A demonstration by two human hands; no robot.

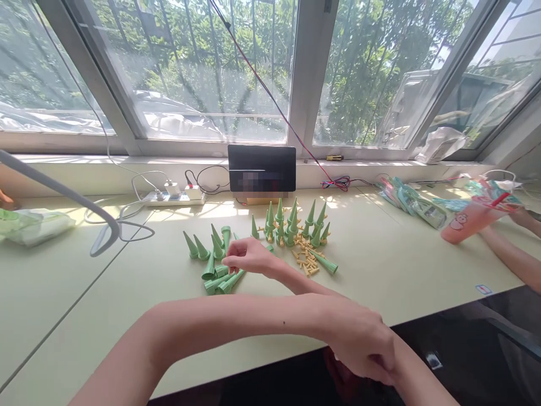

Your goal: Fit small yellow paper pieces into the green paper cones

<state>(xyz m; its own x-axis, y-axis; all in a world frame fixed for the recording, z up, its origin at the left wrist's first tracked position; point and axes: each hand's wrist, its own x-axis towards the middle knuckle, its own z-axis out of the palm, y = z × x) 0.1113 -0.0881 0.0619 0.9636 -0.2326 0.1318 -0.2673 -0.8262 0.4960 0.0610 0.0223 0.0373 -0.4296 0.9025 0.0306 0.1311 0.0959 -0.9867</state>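
Note:
My right hand (pixel 249 255) hangs over the left group of green plastic cones (pixel 210 268), its fingers curled inward. Whether anything is between those fingertips I cannot make out. Some cones there stand point up, while others lie on their sides. My left arm crosses in front of my body, and my left hand (pixel 366 341) is closed against my right forearm (pixel 416 369). Farther right, more green cones (pixel 291 225) stand upright, several with small yellow pegs stuck in their sides. Loose yellow pegs (pixel 307 260) lie in a pile in front, beside a fallen cone (pixel 324 263).
A dark tablet (pixel 262 169) stands against the wall, next to a power strip (pixel 175 197) with cables. A grey curved bar (pixel 105 231) juts in at left, near a green plastic bag (pixel 38 225). At right are a pink cup (pixel 469 223), plastic packets (pixel 416 206) and another person's arm (pixel 507 254).

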